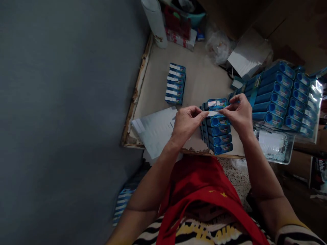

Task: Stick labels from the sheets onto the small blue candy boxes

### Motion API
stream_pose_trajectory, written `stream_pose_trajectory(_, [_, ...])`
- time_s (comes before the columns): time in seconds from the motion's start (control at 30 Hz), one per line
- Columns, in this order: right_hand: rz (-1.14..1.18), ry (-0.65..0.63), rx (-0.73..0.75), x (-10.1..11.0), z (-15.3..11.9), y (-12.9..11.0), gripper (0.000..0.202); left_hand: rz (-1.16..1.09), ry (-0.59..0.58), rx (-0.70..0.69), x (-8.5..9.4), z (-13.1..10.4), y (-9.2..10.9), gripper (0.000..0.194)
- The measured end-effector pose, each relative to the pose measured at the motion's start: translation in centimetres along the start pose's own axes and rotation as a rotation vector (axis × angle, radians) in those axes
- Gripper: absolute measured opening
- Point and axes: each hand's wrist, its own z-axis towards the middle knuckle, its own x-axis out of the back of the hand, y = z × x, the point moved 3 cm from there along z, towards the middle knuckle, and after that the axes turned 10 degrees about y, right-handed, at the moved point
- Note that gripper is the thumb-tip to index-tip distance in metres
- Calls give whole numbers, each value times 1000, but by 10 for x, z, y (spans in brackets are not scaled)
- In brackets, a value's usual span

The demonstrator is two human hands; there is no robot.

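A small white strip (214,113) is stretched between my hands over a stack of blue boxes (220,131). My left hand (187,121) pinches its left end between thumb and fingers. The right end is pinched by my right hand (238,114). The strip lies across the second box from the far end of the stack; the farthest box bears a white label, while the nearer ones show none. To the left of my hands, a sheet of white strips (155,131) lies at the table's front edge.
Farther back stands a group of blue boxes (175,83) with white strips. Larger stacks of blue boxes (273,95) rise on the right, beside a clear tray (277,146). A white roll (155,22), a red container and plastic bags sit at the back of the table (198,75).
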Motion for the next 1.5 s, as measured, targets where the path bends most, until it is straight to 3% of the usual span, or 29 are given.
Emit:
stream_pose_trajectory(0.33, [-67, -20, 25, -10, 4, 7, 39, -47, -35, 57, -4, 2, -12, 32])
stream_pose_trajectory(0.6, [-105, 74, 36, -2, 14, 23, 61, -276, -55, 149, -27, 6, -48, 43])
stream_pose_trajectory(0.77, [144, -106, -234, -10, 20, 52, 63, -427, 16, 257, -52, -3, -66, 53])
stream_pose_trajectory(0.87, [173, -148, -279, -7, 22, 50, 60, -391, 73, 241, -59, 2, -77, 55])
stream_pose_trajectory(0.93, [84, -145, -229, 4, 17, 34, 52, -279, 62, 159, -43, 14, -89, 48])
stream_pose_trajectory(0.97, [1, -118, -174, 12, 10, 21, 46, -185, 75, 115, -25, 23, -99, 42])
stream_pose_trajectory(1.0, [-88, -63, -95, 20, 0, 7, 40, -65, 117, 78, 1, 34, -111, 35])
stream_pose_trajectory(1.07, [-220, 81, 106, 29, -33, -24, 30, 259, 294, 44, 70, 55, -140, 27])
stream_pose_trajectory(1.1, [-214, 142, 203, 27, -53, -37, 29, 441, 394, 37, 108, 65, -155, 35])
stream_pose_trajectory(1.17, [-89, 33, 308, 1, -95, -49, 22, 741, 421, 62, 173, 80, -183, 65])
stream_pose_trajectory(1.2, [-33, -113, 344, -24, -113, -48, 16, 852, 369, 67, 196, 85, -196, 71])
stream_pose_trajectory(1.27, [39, -456, 365, -89, -140, -32, 12, 980, 240, 69, 222, 90, -215, 67])
stream_pose_trajectory(1.33, [58, -662, 306, -157, -151, -5, 14, 1019, 186, 59, 229, 91, -226, 56])
stream_pose_trajectory(1.37, [45, -689, 271, -188, -151, 9, 15, 1021, 194, 55, 228, 90, -230, 55])
stream_pose_trajectory(1.43, [12, -663, 233, -237, -143, 31, 16, 1002, 228, 41, 226, 88, -235, 58])
stream_pose_trajectory(1.5, [-23, -611, 269, -269, -133, 41, 17, 905, 242, 40, 225, 85, -239, 52])
